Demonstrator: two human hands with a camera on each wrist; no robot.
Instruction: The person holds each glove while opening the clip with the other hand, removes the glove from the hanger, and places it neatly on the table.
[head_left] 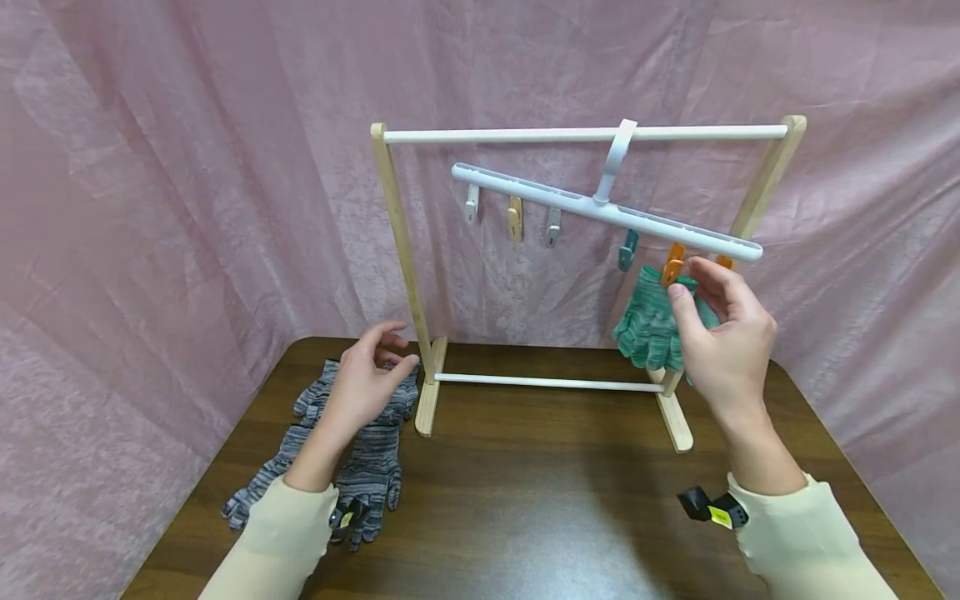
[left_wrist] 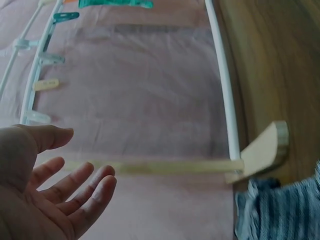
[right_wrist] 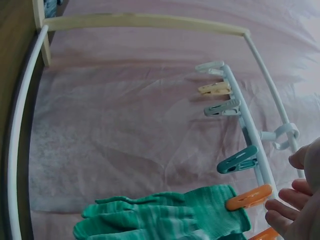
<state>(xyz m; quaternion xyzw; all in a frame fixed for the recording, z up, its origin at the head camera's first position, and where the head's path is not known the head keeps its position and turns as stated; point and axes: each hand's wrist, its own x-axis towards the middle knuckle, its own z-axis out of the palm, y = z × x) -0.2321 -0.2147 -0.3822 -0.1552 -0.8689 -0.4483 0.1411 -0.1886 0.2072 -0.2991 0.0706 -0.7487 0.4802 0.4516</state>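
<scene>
- Right hand: raised beside the low end of the white plastic clip hanger bar. Fingers loosely curved and parted; the thumb tip lies against the cuff of the green knitted glove, just below the orange plastic peg. The fingers enclose nothing; the hand is open.
- In the right wrist view the fingertips sit just beside the orange peg without clamping it.
- Green glove: hangs by its cuff from the orange peg, fingers pointing down, in front of the rack's right post.
- Hanger bar: suspended by its hook from the top white rail of the light wooden drying rack, tilted down towards the right. It also carries a teal peg, two pale grey pegs and a tan peg.
- Left hand: held above the pair of grey striped knitted gloves, beside the rack's left foot. Fingers relaxed and spread, holding nothing. The left wrist view confirms an empty palm.
- Grey gloves: flat on the dark brown wooden table, at the left, one partly over the other.
- Surroundings: pink draped cloth behind and on both sides of the table. Both forearms wear cream sleeves.
</scene>
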